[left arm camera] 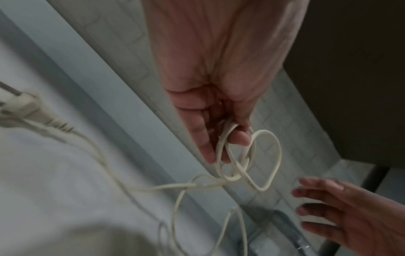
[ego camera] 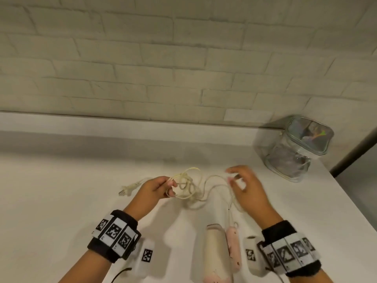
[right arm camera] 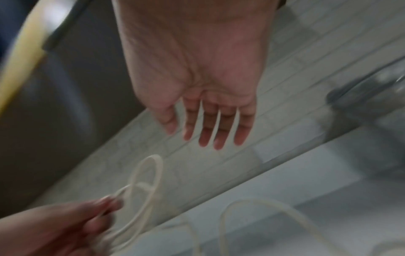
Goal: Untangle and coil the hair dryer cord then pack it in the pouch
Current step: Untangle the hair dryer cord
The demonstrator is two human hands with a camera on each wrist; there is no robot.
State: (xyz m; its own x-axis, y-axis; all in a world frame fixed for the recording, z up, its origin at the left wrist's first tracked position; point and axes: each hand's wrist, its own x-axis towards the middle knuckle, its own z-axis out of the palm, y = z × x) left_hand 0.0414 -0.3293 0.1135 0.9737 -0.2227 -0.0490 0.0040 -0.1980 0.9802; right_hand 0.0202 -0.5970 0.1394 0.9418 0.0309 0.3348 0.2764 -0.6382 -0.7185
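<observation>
The plug (ego camera: 124, 192) lies on the white table (ego camera: 61, 190) at the far left of the things, prongs pointing left, and its cream cord (ego camera: 191, 193) runs rightward from it. Just right of the plug, the left hand (ego camera: 155, 187) is raised a little above the table with its fingers curled round a knot of cord loops; the left wrist view shows a fingertip (left arm camera: 240, 138) hooked through one loop while more loops hang below and trail down to the table. To the right of that tangle the cord sags in a slack curve across the table and runs on toward the right hand (ego camera: 247, 186). That hand hovers with its fingers spread and nearly straight, holding nothing; in the head view it is blurred and the cord passes close by its fingertips, but the right wrist view shows the palm empty, apart from the loops. The two hands are apart, with the tangle between them. Nearer the person, below the right hand, the pink and cream dryer (ego camera: 217, 254) lies on the table with the cord leading into it. At the far right, against the brick wall (ego camera: 183, 58), stands the clear pouch (ego camera: 293, 148).
</observation>
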